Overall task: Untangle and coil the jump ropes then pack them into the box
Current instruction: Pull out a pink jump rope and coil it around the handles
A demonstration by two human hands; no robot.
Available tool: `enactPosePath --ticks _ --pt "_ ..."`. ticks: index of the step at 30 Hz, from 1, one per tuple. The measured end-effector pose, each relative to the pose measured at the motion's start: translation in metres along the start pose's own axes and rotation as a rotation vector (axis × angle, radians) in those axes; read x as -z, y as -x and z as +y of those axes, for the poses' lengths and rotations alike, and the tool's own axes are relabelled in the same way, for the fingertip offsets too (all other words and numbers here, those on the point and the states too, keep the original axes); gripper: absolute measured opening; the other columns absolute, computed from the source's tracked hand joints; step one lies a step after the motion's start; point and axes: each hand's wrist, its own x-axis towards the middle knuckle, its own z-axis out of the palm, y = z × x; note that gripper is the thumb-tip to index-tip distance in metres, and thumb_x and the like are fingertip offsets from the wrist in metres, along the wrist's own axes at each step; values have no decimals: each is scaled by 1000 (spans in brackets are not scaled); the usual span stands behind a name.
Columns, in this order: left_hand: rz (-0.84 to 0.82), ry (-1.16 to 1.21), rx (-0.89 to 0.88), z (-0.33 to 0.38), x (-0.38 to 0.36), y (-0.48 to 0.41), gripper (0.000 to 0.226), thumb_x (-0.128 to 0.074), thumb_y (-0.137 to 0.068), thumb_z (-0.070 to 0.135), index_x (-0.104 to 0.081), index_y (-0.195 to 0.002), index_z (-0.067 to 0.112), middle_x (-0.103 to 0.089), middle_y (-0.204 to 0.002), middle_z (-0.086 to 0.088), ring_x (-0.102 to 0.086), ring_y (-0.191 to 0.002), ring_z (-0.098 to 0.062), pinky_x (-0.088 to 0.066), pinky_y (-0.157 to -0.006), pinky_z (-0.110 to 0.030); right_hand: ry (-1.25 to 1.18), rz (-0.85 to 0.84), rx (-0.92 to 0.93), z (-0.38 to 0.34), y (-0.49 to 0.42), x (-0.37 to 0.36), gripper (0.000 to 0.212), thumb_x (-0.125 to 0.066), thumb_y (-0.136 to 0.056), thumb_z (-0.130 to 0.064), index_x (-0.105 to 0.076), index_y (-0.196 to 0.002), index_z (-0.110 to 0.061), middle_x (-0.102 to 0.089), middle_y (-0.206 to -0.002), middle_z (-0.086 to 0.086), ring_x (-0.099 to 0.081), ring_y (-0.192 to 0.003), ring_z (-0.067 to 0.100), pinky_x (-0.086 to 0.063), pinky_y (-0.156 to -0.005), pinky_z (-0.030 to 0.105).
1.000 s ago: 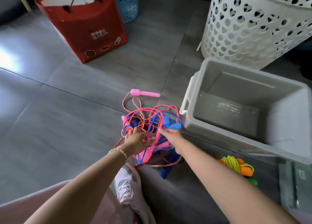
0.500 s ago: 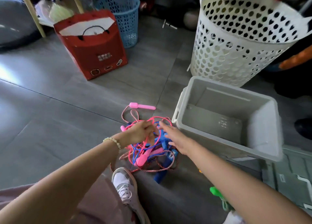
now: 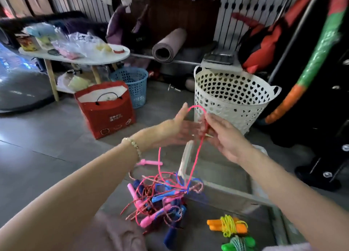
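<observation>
Box (image 3: 226,177) on the floor (image 3: 47,156): no ropes in the part visible. Tangle (image 3: 158,199) at its left corner, mostly knotted. Two coiled ropes (image 3: 229,227) done, unpacked. Your right hand (image 3: 224,139) pinches the pink rope (image 3: 198,107); left hand (image 3: 179,129) flat, loop over thumb. Early stage.

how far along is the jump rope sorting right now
Done: the yellow rope and green rope lie coiled on the floor. In hand: a pink cord, pinched by the right hand and draped over the left hand, rises from the tangle. Left: pink and blue ropes are knotted, and no rope shows in the grey box.
</observation>
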Motion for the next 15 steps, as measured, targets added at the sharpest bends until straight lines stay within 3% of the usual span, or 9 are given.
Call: enactPosePath --ticks 2,5,7,11,13,15 --pt "-139 -97 -72 -12 -25 -7 56 -20 -99 50 -54 -127 15 -63 -118 2 -61 -97 2 -44 -86 -14 27 48 60 -37 1 10 26 -41 -99 -22 -61 -85 -14 -58 -62 -6 -59 -60 8 -51 -70 26" --pt "-23 -109 -308 -11 -41 -14 19 -47 -98 14 -64 -103 7 -69 -84 5 -64 -72 -1 -52 -71 -15 70 109 109 -67 3 25 27 -41 -100 -25 -64 -90 -14 -66 -73 -3 -63 -72 10 -52 -78 30" --pt "79 78 -403 13 -45 -8 18 -48 -98 14 -66 -95 11 -68 -75 5 -68 -66 -10 -56 -66 -21 9 82 82 -70 6 32 35 -34 -100 -36 -63 -100 -17 -70 -88 -1 -65 -83 12 -51 -81 30" --pt "271 296 -605 87 -38 3 20 -45 -100 17 -65 -96 12 -66 -75 5 -69 -65 -11 -54 -62 -19 11 -183 -96 -43 25 26 53 -28 -91 -51 -59 -118 -17 -68 -112 5 -62 -106 20 -47 -93 35" --pt "354 249 -647 112 -30 7 19 -47 -99 16 -65 -94 11 -69 -70 7 -69 -62 -10 -53 -57 -16 112 -258 -126 -27 36 22 45 -34 -91 -45 -63 -111 -16 -69 -108 8 -63 -105 20 -46 -96 35" --pt "473 286 -616 118 -17 1 19 -47 -99 16 -63 -95 8 -69 -72 2 -69 -58 -9 -53 -54 -15 62 -236 -92 -22 43 21 37 -41 -88 -37 -65 -100 -12 -71 -93 7 -67 -93 19 -49 -93 36"
